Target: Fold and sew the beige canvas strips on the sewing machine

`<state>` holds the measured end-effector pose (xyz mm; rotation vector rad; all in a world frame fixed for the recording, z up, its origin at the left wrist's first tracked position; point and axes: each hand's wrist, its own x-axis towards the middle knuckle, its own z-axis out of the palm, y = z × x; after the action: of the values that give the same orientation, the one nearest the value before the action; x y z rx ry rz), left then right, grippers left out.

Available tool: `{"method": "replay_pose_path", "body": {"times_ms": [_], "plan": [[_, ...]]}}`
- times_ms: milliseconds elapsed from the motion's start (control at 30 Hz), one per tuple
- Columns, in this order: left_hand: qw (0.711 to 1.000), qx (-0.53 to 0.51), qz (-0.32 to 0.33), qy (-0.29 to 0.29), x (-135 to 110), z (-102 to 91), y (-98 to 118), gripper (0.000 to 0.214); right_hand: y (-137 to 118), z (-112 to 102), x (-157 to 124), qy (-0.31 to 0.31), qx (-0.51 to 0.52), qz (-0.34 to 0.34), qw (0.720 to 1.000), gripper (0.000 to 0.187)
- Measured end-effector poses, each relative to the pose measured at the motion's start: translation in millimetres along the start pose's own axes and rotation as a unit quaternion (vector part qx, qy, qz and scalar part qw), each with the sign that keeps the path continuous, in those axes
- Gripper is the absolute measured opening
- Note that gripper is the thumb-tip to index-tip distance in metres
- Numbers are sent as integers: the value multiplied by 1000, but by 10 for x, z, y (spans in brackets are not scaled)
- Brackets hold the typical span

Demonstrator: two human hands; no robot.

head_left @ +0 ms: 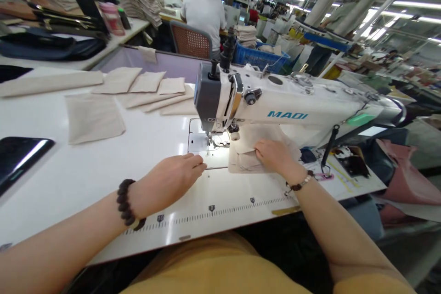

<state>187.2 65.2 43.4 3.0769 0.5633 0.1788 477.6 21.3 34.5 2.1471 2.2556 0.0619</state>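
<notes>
- The folded piece of beige fabric (246,158) is lying on the machine bed, to the right of the sewing machine needle (207,140), and is not under the presser foot (216,140).
- Its long axis is judged to run roughly left to right across the table (161,234), though its outline is partly covered.
- The right hand (275,156) is the nearer hand and is placed on top of the fabric. Its fingers (262,147) are laid flat, slightly spread and pressed down; no pinch is seen.
- The left hand (175,177) is located left of the fabric and near the needle, apart from the cloth. Its fingers (196,163) are extended close together, with the tips low over the table; contact cannot be confirmed.
- A dark beaded bracelet (126,202) is worn on the left wrist, and a thin beaded bracelet (299,183) on the right.
- A white MADI lockstitch sewing machine (285,101) is set into the table at centre right.
- A printed ruler scale (210,215) is marked along the near table edge.
- Cut beige fabric pieces (94,117) are laid out at left centre.
- A black glossy slab (20,158), type undetermined, is placed at the left edge.
- A seated co-worker (203,14) is seen at upper centre on a cane-backed chair (190,41), beside a blue plastic crate (258,57).
</notes>
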Motion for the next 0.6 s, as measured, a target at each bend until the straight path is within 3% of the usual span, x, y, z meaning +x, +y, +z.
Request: {"method": "replay_pose_path", "body": {"times_ms": [167, 267, 333, 367, 467, 533, 600], "plan": [[1000, -10, 11, 20, -14, 3, 49, 22, 301, -227, 29, 70, 61, 52, 994, 24], [998, -26, 4, 61, 10, 29, 82, 21, 293, -413, -130, 100, 85, 54, 990, 24], [994, -47, -18, 100, 53, 58, 114, 26, 135, -519, -323, 105, 98, 10, 990, 19], [991, -58, -31, 119, 82, 76, 134, 32, 18, -559, -435, 99, 111, -48, 988, 18], [982, -89, -47, 157, 189, 129, 218, 58, -385, -603, -751, 65, 132, -128, 981, 19], [983, -107, -4, 148, 256, 150, 287, 62, -617, -568, -890, 24, 153, -181, 971, 20], [983, -127, 67, 111, 292, 152, 343, 41, -767, -503, -952, -31, 193, -218, 956, 18]]}}
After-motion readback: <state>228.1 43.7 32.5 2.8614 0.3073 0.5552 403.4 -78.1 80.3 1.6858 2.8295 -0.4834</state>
